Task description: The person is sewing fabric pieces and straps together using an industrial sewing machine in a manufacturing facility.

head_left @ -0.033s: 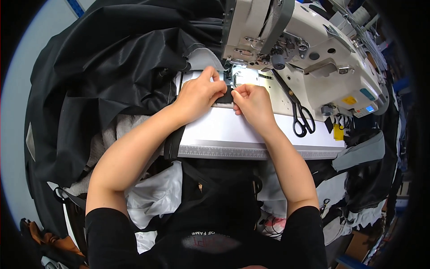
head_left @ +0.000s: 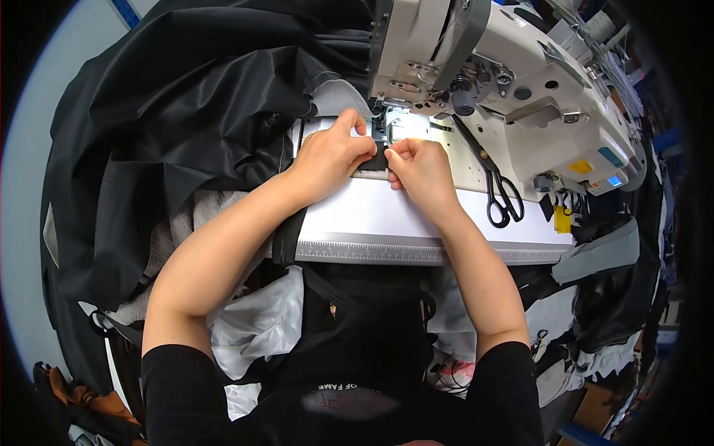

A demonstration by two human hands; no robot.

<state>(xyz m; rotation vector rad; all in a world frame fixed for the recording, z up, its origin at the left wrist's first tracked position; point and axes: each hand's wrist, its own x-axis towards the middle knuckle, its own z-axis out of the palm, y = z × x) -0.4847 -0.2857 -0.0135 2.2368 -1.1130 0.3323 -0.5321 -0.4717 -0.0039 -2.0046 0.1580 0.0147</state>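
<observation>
A small black fabric piece (head_left: 378, 160) lies at the front of the sewing machine's needle area, between my two hands. My left hand (head_left: 331, 154) is closed in a pinch at its left side, the fingers bent down onto the fabric. At the right edge, my right hand (head_left: 422, 169) pinches the same piece between thumb and forefinger. The presser foot (head_left: 380, 130) stands just beyond my fingertips, under the pale head of the sewing machine (head_left: 416, 82). My fingers partly cover the fabric, so its full shape is hidden.
Black shears (head_left: 489, 165) lie on the machine bed to the right. A ruler strip (head_left: 372, 251) runs along the white table's front edge. Large folds of black fabric (head_left: 186, 111) are heaped at the left. Grey cloth (head_left: 599, 253) hangs at the right, near small yellow-handled snips (head_left: 562, 219).
</observation>
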